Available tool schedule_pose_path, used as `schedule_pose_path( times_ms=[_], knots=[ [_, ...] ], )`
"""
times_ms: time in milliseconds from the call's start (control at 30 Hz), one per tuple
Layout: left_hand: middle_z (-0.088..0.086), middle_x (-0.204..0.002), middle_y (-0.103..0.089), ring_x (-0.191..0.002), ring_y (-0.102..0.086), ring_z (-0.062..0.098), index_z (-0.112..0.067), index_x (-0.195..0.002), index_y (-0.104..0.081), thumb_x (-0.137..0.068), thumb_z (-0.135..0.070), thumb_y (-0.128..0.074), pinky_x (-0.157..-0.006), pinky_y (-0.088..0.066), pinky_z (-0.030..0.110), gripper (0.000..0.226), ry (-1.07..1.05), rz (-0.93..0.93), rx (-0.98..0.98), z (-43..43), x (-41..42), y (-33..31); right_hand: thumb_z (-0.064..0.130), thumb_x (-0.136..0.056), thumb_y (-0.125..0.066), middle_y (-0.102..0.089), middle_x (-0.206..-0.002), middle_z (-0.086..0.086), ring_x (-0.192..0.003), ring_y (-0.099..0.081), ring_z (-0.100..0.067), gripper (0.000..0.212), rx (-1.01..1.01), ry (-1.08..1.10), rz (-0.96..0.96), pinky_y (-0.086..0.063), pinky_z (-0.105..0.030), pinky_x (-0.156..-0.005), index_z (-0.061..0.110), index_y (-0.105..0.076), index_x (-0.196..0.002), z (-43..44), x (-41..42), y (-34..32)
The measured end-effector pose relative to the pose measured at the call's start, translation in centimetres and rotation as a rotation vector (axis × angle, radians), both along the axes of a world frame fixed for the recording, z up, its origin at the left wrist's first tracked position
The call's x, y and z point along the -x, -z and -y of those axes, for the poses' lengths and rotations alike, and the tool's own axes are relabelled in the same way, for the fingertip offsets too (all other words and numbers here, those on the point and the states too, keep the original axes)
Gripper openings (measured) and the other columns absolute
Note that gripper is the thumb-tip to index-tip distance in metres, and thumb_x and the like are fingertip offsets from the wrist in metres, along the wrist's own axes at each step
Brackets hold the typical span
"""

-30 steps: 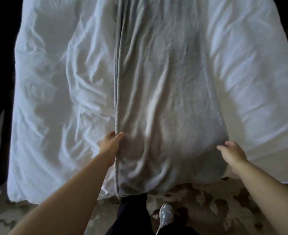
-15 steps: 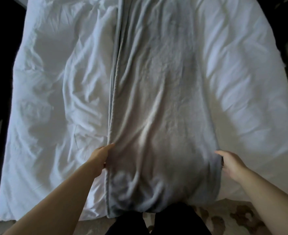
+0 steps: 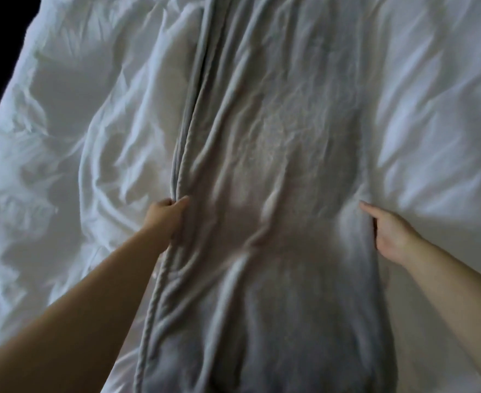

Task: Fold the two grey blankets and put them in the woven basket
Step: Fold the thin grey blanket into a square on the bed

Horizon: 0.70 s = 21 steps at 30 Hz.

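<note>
"What's on your left?"
"Rumpled white duvet [image 3: 77, 137]. My left hand [image 3: 165, 219] has its fingers curled round the grey blanket's [image 3: 276, 165] stacked left edges."
"And the blanket?"
"It lies in a long folded strip down the middle of the duvet."
"Your right hand?"
"My right hand [image 3: 389, 236] is at the blanket's right edge, one finger straight, the rest hidden. Whether it grips, I can't tell."
</note>
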<state>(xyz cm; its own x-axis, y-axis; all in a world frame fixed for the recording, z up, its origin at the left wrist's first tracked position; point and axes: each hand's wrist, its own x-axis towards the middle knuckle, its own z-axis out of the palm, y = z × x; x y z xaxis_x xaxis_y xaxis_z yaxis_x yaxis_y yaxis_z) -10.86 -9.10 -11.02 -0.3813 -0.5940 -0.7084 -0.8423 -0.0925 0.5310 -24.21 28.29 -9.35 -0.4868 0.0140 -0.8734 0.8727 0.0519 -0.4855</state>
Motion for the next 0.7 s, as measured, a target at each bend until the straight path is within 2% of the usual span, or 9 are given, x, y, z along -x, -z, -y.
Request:
schedule_pose_path(
  times_ms=[100,200,333,467,533,567,633,667,700],
  knots=[
    [0.014,-0.080,-0.065,-0.069,-0.060,0.025,-0.011,-0.069,-0.063,-0.086,-0.028,-0.063,-0.072,-0.054,0.037,0.024,0.024,-0.002,0.083,0.2,2.8,0.0,0.030,-0.094,-0.055,-0.073,-0.067,-0.001,-0.060,-0.070,-0.014,0.022,0.010,0.019,-0.028,-0.056,-0.026,-0.052,0.011,-0.066,-0.092,1.2,2.4,0.5],
    [0.014,-0.076,-0.063,-0.071,-0.060,0.028,-0.008,-0.078,-0.067,-0.086,-0.017,-0.053,-0.070,-0.052,0.035,0.019,0.030,0.012,0.184,0.4,3.4,-0.6,0.028,-0.094,-0.054,-0.073,-0.067,-0.001,-0.063,-0.070,-0.018,0.022,-0.018,0.024,-0.001,-0.051,-0.030,-0.062,0.012,-0.068,-0.095,1.2,3.1,-0.3],
    [0.007,-0.058,-0.048,-0.053,-0.044,0.021,-0.008,-0.063,-0.056,-0.088,-0.018,-0.046,-0.042,-0.033,0.023,0.028,-0.057,-0.043,0.239,1.2,2.4,-4.0,0.027,-0.094,-0.049,-0.074,-0.066,-0.002,-0.055,-0.070,-0.017,0.047,0.077,0.128,-0.062,-0.054,-0.026,-0.045,0.014,-0.077,-0.058,-0.5,2.9,-4.2],
    [0.002,-0.054,-0.038,-0.049,-0.038,0.016,-0.014,-0.061,-0.046,-0.083,-0.017,-0.047,-0.049,-0.033,0.027,0.022,-0.452,-0.186,-0.105,2.5,0.6,-10.5,0.026,-0.097,-0.043,-0.076,-0.077,-0.003,-0.068,-0.073,-0.018,0.048,0.246,0.181,-0.192,-0.058,-0.032,-0.051,0.017,-0.080,-0.067,-2.9,1.2,-10.4],
    [0.000,-0.045,-0.039,-0.043,-0.041,0.016,-0.016,-0.057,-0.044,-0.077,-0.014,-0.048,-0.049,-0.038,0.026,0.020,-0.521,-0.255,-0.293,3.3,-1.1,-14.5,0.023,-0.097,-0.043,-0.075,-0.075,-0.001,-0.068,-0.073,-0.016,0.049,0.338,0.261,-0.266,-0.058,-0.030,-0.052,0.015,-0.079,-0.065,-4.0,-0.2,-13.6],
    [-0.001,-0.042,-0.045,-0.039,-0.046,0.016,-0.015,-0.056,-0.050,-0.075,-0.016,-0.051,-0.047,-0.043,0.023,0.019,-0.479,-0.285,-0.387,3.6,-2.0,-16.5,0.024,-0.091,-0.053,-0.075,-0.073,-0.001,-0.066,-0.072,-0.015,0.040,0.392,0.282,-0.296,-0.058,-0.028,-0.051,0.014,-0.078,-0.063,-4.4,-0.8,-15.4],
    [0.006,-0.056,-0.066,-0.048,-0.064,0.019,-0.009,-0.066,-0.071,-0.080,-0.031,-0.059,-0.049,-0.052,0.024,0.029,-0.257,-0.283,-0.583,3.6,-4.0,-20.3,0.030,-0.059,-0.078,-0.074,-0.070,-0.002,-0.063,-0.072,-0.016,0.018,0.438,0.259,-0.342,-0.057,-0.026,-0.050,0.012,-0.078,-0.061,-4.9,-2.2,-19.1],
    [0.011,-0.074,-0.073,-0.063,-0.071,0.020,-0.007,-0.079,-0.077,-0.083,-0.040,-0.062,-0.055,-0.056,0.027,0.036,-0.105,-0.263,-0.632,3.5,-4.8,-21.8,0.033,-0.051,-0.078,-0.075,-0.071,-0.004,-0.064,-0.072,-0.018,0.025,0.409,0.211,-0.313,-0.057,-0.028,-0.052,0.012,-0.078,-0.064,-5.2,-2.9,-20.4],
    [0.014,-0.091,-0.074,-0.079,-0.073,0.022,-0.006,-0.094,-0.076,-0.082,-0.043,-0.064,-0.063,-0.058,0.029,0.041,0.027,-0.238,-0.630,3.3,-5.4,-22.9,0.038,-0.058,-0.074,-0.075,-0.076,-0.008,-0.068,-0.073,-0.021,0.030,0.363,0.126,-0.253,-0.058,-0.031,-0.055,0.011,-0.079,-0.070,-5.5,-3.3,-21.4]
  ],
)
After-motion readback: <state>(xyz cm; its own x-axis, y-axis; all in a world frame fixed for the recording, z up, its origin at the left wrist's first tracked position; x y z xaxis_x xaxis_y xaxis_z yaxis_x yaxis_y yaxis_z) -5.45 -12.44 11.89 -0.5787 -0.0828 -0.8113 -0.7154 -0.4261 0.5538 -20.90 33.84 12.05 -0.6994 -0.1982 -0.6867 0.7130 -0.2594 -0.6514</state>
